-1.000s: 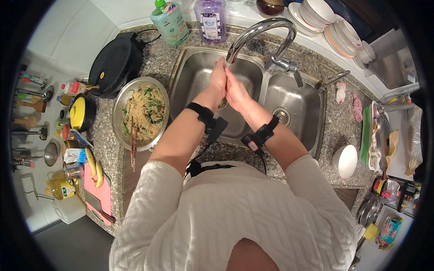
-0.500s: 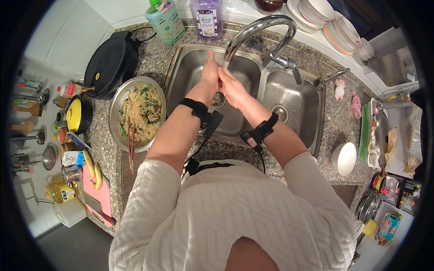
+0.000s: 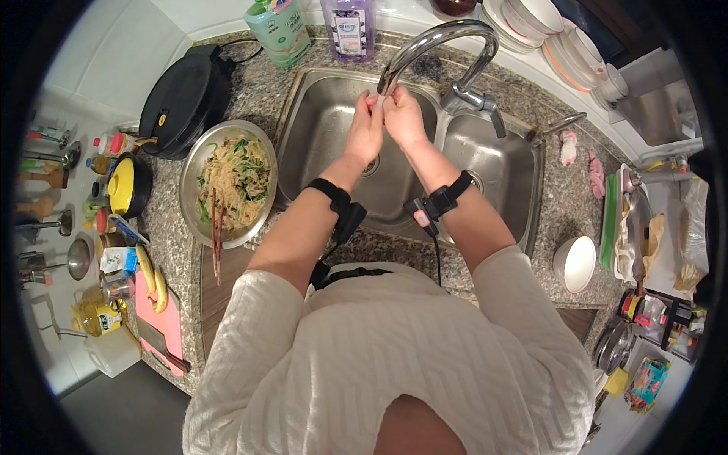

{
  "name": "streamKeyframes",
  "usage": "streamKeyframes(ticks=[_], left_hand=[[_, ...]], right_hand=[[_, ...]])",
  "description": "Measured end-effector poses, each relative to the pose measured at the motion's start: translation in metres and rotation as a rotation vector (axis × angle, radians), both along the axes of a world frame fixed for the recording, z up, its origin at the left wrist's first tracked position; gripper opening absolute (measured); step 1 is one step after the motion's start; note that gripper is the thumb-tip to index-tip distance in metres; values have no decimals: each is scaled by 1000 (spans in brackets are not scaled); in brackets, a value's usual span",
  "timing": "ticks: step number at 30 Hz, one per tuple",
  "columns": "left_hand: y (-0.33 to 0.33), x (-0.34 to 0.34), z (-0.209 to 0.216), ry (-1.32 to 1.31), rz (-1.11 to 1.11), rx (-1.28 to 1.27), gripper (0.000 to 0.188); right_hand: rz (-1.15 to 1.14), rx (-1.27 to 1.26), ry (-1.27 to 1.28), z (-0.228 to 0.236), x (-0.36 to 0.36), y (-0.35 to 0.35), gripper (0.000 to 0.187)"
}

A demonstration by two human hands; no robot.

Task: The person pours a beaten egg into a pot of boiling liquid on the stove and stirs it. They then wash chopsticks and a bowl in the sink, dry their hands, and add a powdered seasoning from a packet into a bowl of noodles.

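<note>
Under the spout of the chrome faucet [image 3: 447,32], my two hands are close together over the left basin of the steel sink [image 3: 318,106]. My left hand [image 3: 365,129] is open, its fingers pointing up toward the spout. My right hand [image 3: 405,120] is beside it, fingers bent toward the left fingertips, and appears to hold nothing. The spout end partly covers the fingertips. A pale streak below the spout looks like running water. Black straps with small devices circle both wrists.
Left of the sink stands a metal bowl [image 3: 190,154] of noodles and greens with chopsticks [image 3: 218,239] in it. A black appliance [image 3: 186,106], a green bottle [image 3: 279,34] and a purple bottle [image 3: 349,30] are behind. A white bowl [image 3: 578,263] stands right.
My hands have gone from palms facing each other to the right fingers bent by the left fingertips. Both shifted slightly, the right hand up toward the spout.
</note>
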State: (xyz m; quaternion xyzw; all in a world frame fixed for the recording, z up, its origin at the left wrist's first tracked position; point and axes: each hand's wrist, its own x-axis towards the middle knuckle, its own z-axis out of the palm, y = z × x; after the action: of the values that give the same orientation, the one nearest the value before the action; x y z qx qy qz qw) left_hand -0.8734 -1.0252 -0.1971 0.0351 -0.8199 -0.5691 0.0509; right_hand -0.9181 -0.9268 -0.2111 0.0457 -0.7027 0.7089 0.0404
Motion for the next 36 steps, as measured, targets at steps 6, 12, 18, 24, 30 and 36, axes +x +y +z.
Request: streamKeyframes(ticks=[6, 12, 18, 24, 30, 36], left_hand=[[-19, 39, -13, -236, -128, -537, 42], [-30, 32, -24, -366, -119, -693, 27], [-28, 18, -35, -304, -140, -689, 30], [-27, 29, -26, -426, -136, -705, 23], [-27, 16, -9, -200, -133, -631, 22], [-23, 4, -3, -174, -230, -639, 20]], right_hand=[[76, -68, -228, 26, -9, 19, 16], [165, -157, -105, 13, 18, 1, 15], [376, 129, -151, -2, 32, -6, 24], [339, -135, -261, 20, 18, 16, 38], [378, -55, -150, 13, 27, 18, 36], [392, 228, -30, 4, 21, 17, 33]])
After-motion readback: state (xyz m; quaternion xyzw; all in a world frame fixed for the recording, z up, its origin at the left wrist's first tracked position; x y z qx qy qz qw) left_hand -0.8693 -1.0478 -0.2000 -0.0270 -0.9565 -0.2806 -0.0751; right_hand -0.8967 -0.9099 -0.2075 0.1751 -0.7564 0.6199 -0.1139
